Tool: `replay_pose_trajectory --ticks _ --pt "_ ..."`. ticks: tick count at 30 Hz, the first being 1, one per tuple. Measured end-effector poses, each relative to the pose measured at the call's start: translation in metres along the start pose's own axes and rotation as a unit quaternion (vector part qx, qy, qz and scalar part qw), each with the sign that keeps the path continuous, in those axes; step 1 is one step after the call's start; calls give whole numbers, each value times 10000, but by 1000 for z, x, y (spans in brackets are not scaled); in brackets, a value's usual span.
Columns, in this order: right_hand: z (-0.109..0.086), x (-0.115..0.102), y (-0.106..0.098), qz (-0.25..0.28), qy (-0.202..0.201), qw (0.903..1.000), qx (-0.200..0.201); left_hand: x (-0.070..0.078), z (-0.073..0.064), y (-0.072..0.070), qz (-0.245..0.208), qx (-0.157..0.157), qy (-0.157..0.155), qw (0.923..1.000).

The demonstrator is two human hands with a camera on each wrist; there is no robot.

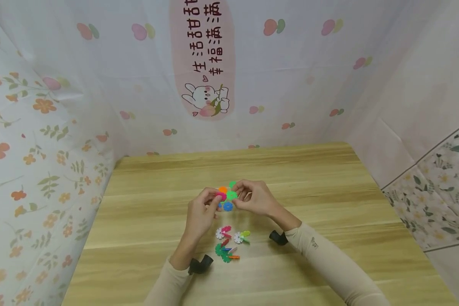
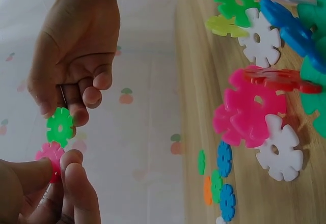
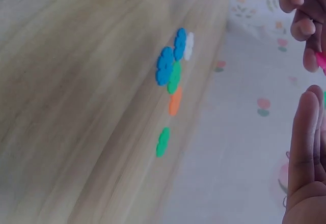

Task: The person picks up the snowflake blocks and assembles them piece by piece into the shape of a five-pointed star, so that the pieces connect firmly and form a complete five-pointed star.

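In the head view my left hand (image 1: pixel 202 212) pinches a pink notched plastic disc (image 1: pixel 222 196), the flower-shaped interlocking kind. Opposite it, my right hand (image 1: pixel 257 198) holds a green disc (image 1: pixel 232 195) at its edge. The left wrist view shows the green disc (image 2: pixel 60 127) meeting the pink disc (image 2: pixel 51 155) edge to edge; whether their notches are locked I cannot tell. Both hands are raised above the table. In the right wrist view the right hand (image 3: pixel 308 158) is partly cut off, and most of the held discs lies outside the frame.
Loose discs lie beneath and beyond the hands: blue (image 1: pixel 228 206), orange (image 1: pixel 223 189), green and white ones. Nearer me stand joined clusters: pink-and-white (image 1: pixel 222 232), yellow-green-and-white (image 1: pixel 241 237), and a dark green one (image 1: pixel 223 253) with several colours. Printed cloth surrounds the wooden table (image 1: pixel 137 238).
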State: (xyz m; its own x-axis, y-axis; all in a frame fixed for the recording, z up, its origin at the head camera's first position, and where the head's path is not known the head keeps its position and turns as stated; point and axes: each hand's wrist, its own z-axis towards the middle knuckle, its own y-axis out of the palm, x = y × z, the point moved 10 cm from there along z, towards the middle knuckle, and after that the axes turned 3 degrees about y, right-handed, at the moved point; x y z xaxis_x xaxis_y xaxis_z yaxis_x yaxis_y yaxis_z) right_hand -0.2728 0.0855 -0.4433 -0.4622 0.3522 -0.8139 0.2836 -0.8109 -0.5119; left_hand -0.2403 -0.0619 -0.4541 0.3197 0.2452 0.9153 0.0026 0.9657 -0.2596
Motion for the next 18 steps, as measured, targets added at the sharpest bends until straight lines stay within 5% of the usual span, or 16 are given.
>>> replay_pose_trajectory --ticks 13,18 --pt "1 -11 3 -46 -290 9991 -294 14 -1 -5 425 330 670 9963" --pt "2 -7 9 436 -52 9982 -419 19 -1 -8 281 485 987 9935"
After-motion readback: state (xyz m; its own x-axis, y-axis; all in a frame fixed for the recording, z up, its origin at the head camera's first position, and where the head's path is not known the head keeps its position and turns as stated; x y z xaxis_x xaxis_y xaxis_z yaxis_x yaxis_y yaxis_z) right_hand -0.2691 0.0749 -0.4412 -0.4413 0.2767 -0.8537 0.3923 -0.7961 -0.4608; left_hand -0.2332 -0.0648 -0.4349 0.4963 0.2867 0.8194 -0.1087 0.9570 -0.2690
